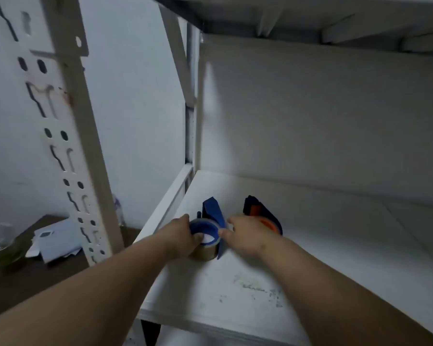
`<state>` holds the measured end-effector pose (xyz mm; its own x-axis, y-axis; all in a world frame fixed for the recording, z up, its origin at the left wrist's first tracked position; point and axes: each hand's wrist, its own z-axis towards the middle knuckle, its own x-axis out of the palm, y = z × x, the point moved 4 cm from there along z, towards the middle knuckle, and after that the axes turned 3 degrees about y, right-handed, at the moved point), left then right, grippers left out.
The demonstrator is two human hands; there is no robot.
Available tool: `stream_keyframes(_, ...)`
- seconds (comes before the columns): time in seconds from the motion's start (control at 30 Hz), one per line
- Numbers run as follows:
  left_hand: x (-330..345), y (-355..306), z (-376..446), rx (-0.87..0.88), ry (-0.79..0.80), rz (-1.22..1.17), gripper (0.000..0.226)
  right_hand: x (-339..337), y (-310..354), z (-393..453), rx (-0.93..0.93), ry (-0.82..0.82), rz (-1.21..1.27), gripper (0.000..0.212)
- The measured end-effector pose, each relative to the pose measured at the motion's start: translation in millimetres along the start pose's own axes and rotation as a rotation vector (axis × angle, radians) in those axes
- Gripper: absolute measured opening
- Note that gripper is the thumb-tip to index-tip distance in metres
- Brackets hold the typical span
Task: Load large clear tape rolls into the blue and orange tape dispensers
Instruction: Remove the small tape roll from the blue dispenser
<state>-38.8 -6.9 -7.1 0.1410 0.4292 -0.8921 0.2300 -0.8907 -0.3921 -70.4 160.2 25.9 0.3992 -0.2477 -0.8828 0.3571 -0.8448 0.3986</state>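
A: Head view: both bare hands reach onto a white shelf [310,245]. Where is the tape?

B: The clear tape roll [203,254] stands on the shelf near its left edge, seated on the blue hub of the blue tape dispenser [211,211]. The roll looks amber-brown and glossy along its side wall, and the blue ring shows at its top with a pale opening inside.

A: And the hands?

B: The left hand [178,236] wraps the roll's left side, thumb pressed on the top rim, fingers [198,237] curled against it. The right hand [245,236] is just beside the roll on the right, its thumb and fingers pinched together at the roll's upper edge; the picture is too blurred to say whether a tape end sits between them.

A: The other dispenser?

B: The orange tape dispenser [265,216] lies behind the right hand, dark body with an orange hub, partly hidden by it.

A: Anything else?

B: To the left, a perforated white shelf post [68,146], and past it a dark table [15,283] with white papers [58,240].
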Motion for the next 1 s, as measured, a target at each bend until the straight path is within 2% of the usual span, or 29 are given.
stream_keyframes(0.07,6.7,5.0,4.7,-0.093,0.001,-0.042,0.042,7.9,1.7,11.2,-0.017,0.004,0.073,0.034)
stream_keyframes(0.17,15.8,8.8,6.2,-0.171,0.01,-0.074,0.052,23.1,1.2,24.8,0.042,0.01,0.122,0.049)
stream_keyframes(0.27,17.6,7.3,3.7,-0.199,-0.004,-0.11,0.045,32.5,-2.0,34.0,0.094,-0.011,0.155,0.044)
stream_keyframes(0.5,17.7,3.5,-1.1,-0.212,-0.148,-0.598,0.013,30.3,-6.1,36.4,0.171,-0.032,0.439,0.028)
stream_keyframes(0.6,14.3,6.5,-2.3,-0.198,-0.184,-0.708,0.022,24.1,-5.7,28.9,0.181,0.016,0.672,0.022)
stream_keyframes(0.7,12.7,16.4,-5.8,-0.2,-0.196,-0.759,0.031,20.3,-2.4,19.8,0.173,0.103,0.802,0.031)
stream_keyframes(0.77,13.9,22.7,-9.7,-0.179,-0.175,-0.791,0.042,19.5,-1.0,16.5,0.137,0.117,0.808,0.043)
stream_keyframes(0.87,16.1,29.5,-15.7,-0.121,-0.13,-0.787,0.042,16.8,-4.8,10.7,0.118,0.082,0.724,0.056)
stream_keyframes(1.0,17.3,30.7,-24.6,-0.054,-0.135,-0.823,0.043,12.4,-7.5,2.1,0.085,0.074,0.681,0.046)
